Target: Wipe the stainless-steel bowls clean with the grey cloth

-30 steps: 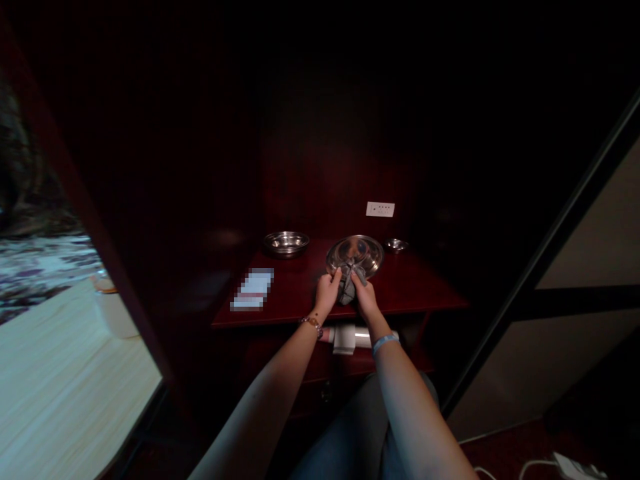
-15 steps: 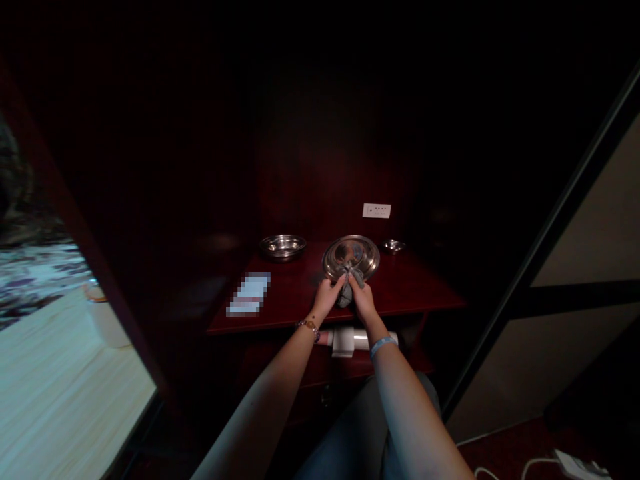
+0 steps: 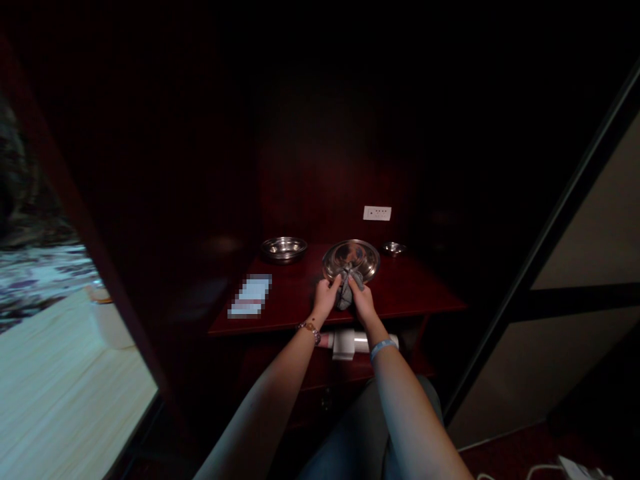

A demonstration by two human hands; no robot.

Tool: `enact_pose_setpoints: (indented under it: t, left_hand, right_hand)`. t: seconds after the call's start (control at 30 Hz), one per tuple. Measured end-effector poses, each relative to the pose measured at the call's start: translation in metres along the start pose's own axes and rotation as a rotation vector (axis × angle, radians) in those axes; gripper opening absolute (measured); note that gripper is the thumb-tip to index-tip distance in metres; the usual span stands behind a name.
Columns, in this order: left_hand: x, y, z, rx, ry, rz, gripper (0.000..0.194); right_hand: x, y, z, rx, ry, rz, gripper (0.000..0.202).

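Above the front of a dark red shelf (image 3: 300, 293), a shiny round metal dish (image 3: 357, 252) is tilted toward me. A crumpled grey cloth (image 3: 345, 293) lies bunched at its near rim and hangs down between my hands. My left hand (image 3: 326, 297) is closed on the cloth from the left, thumb on top. From the right, my right hand (image 3: 363, 299) pinches the same cloth, its thumb close to the other. The fingers under the cloth and rim are hidden, so I cannot tell how they meet the dish.
Stacked metal bowls (image 3: 284, 249) stand back left, with a small metal bowl (image 3: 394, 249) back right. A blurred pale rectangle (image 3: 251, 296) lies left. Below is a white roll-shaped item (image 3: 344, 344). A wall socket (image 3: 377, 213) sits behind; a pale table (image 3: 65, 393) is at left.
My hands stay on the cloth in nearly the same place. The dish's angle and the cloth's folds have shifted slightly. The whole view has moved a little.
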State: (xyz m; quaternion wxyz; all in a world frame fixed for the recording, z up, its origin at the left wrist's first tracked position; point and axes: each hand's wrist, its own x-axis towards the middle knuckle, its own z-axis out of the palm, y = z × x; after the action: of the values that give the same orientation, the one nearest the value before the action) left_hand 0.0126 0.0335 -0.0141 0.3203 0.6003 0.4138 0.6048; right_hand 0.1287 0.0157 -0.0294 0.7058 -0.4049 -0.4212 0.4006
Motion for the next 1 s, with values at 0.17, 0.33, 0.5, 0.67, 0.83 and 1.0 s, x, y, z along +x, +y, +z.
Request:
enact_pose_setpoints:
  t: [0.17, 0.33, 0.5, 0.67, 0.83, 1.0]
  left_hand:
    - [-0.003, 0.008, -0.004, -0.031, 0.083, 0.037, 0.044]
    - [-0.007, 0.013, -0.008, 0.032, 0.176, 0.07, 0.044]
    - [-0.008, 0.013, -0.008, 0.043, 0.173, 0.064, 0.037]
    - [-0.005, 0.005, -0.003, 0.006, -0.059, 0.038, 0.036]
    - [-0.001, -0.003, 0.0, 0.036, -0.128, 0.066, 0.037]
    - [-0.001, -0.001, 0.0, 0.027, -0.098, 0.05, 0.037]
  right_hand:
    - [-0.001, -0.002, 0.001, 0.002, -0.008, 0.017, 0.05]
    - [-0.003, -0.005, 0.003, 0.01, -0.018, 0.022, 0.05]
    - [-0.004, -0.007, 0.002, -0.023, -0.015, -0.005, 0.05]
    - [-0.004, -0.004, -0.001, -0.068, -0.001, -0.027, 0.05]
    - [-0.004, -0.004, -0.002, -0.079, -0.011, -0.02, 0.049]
    - [-0.005, -0.005, -0.001, -0.066, -0.027, -0.021, 0.049]
